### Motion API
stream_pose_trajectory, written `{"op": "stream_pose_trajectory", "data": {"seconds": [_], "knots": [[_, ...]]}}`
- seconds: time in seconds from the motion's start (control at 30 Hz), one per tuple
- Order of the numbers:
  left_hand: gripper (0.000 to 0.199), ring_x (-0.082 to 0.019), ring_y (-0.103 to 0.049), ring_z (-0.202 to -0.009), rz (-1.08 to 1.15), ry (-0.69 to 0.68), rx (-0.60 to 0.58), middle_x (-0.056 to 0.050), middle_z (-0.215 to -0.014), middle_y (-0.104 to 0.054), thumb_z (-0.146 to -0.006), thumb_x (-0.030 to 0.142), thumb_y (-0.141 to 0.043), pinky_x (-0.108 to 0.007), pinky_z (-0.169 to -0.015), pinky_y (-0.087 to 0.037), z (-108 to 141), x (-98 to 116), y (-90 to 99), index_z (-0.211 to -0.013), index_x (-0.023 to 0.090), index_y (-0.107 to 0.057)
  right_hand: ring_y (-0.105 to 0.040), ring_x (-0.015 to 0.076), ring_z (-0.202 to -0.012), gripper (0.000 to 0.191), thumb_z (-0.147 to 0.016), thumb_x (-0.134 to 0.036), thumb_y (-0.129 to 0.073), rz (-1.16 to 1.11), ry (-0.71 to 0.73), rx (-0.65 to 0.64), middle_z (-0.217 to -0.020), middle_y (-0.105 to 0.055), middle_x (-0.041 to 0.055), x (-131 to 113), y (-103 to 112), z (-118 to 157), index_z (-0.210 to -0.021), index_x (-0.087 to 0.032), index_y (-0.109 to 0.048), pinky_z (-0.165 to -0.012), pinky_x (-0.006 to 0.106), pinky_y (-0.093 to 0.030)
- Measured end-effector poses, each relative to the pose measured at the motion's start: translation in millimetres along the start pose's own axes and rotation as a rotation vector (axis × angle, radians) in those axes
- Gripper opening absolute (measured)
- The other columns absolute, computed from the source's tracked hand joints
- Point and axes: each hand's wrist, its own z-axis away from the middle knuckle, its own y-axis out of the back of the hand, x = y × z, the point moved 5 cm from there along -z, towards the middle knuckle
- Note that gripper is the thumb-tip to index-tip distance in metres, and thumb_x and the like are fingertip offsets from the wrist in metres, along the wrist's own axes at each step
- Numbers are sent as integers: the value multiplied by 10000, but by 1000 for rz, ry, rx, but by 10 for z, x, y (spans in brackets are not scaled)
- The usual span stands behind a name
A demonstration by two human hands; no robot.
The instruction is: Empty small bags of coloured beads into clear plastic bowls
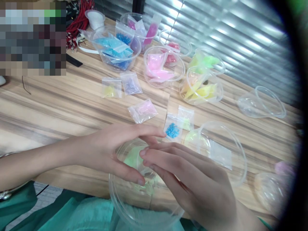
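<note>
A clear round plastic tub (144, 216) sits at the table's front edge, below both hands. In it are a pale green patch (132, 157), perhaps a small bag, and loose-looking pale green bits (150, 187). Reaching in from the left, my left hand (108, 149) is over the tub's far side, thumb and fingers spread apart. From the right, my right hand (192, 179) bends over the tub with its fingertips drawn together. Whatever those fingertips hold, if anything, is hidden. Just beyond my left fingertips lies a zip bag of blue beads (172, 130).
Small zip bags with yellow (110, 89), purple (131, 84) and pink contents (143, 110) lie farther back. Behind them stand clear tubs of blue (115, 48), pink (161, 69) and yellow bags (204, 91). An open tub (244, 166) lies at right. Window blinds (228, 35) border the far side.
</note>
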Motion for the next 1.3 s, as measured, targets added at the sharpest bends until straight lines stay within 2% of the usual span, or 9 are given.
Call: {"op": "stream_pose_trajectory", "data": {"seconds": [0.17,0.33,0.43,0.6,0.73,0.87,0.97,1.1,1.3], "knots": [[832,-188,-707,-1124,30,2,1,13,-1262,-704,-791,400,-829,-249,-968,-543,-4,-15,-11,-1474,377,-356,-650,176,-1156,368,-1028,-79,-444,-36,-1,180,-1193,-698,42,5,-80,18,-1365,-206,-523,-1011,306,-539],[827,-185,-696,-1149,34,-4,12,8,-1271,-700,-783,391,-838,-234,-969,-537,-1,-27,-17,-1465,366,-370,-633,198,-1177,345,-1020,-91,-452,-16,2,201,-1160,-704,48,12,-127,-14,-1332,-206,-548,-1053,370,-524],[811,-190,-689,-1166,20,-27,23,-7,-1282,-698,-791,391,-833,-239,-972,-537,6,-12,-2,-1461,338,-379,-618,184,-1164,382,-958,10,-445,-43,41,205,-1123,-707,45,-6,-61,-19,-1267,-168,-580,-1063,365,-511],[770,-148,-713,-1090,-5,-80,64,-34,-1193,-724,-798,313,-829,-216,-968,-529,-3,30,62,-1437,218,-410,-623,135,-893,344,-822,91,-442,-25,-54,201,-969,-681,33,-25,100,47,-986,-153,-620,-740,250,-539],[754,-165,-730,-1060,-21,-110,102,-56,-1175,-736,-772,301,-849,-222,-949,-550,-12,48,94,-1407,186,-459,-625,194,-799,326,-837,32,-401,239,-86,47,-840,-694,65,24,-100,35,-909,-142,-668,-701,336,-553],[728,-165,-726,-1070,-1,-127,163,-57,-1173,-741,-773,301,-854,-234,-966,-557,-9,47,114,-1390,174,-489,-647,316,-961,297,-793,-60,-528,572,-14,-134,-1111,-710,195,88,-432,-14,-1000,-50,-741,-804,462,-581],[717,-155,-713,-1091,6,-120,167,-71,-1190,-735,-776,281,-855,-233,-971,-556,-5,34,115,-1382,158,-493,-639,310,-985,264,-790,-129,-632,547,-3,-237,-1205,-695,150,102,-525,-17,-1019,-101,-762,-820,453,-579],[748,-148,-707,-1105,27,-135,164,-83,-1195,-735,-740,237,-879,-216,-986,-550,6,37,122,-1373,134,-495,-635,268,-997,156,-866,-162,-635,460,14,-368,-1115,-725,41,64,-523,-11,-944,-173,-770,-896,430,-557],[733,-164,-704,-1122,60,-128,173,-92,-1219,-726,-765,235,-864,-252,-1000,-558,19,38,109,-1383,135,-483,-608,213,-1047,217,-927,-169,-597,434,160,-349,-1144,-703,85,-50,-526,-74,-1113,-141,-706,-938,348,-499]]}}
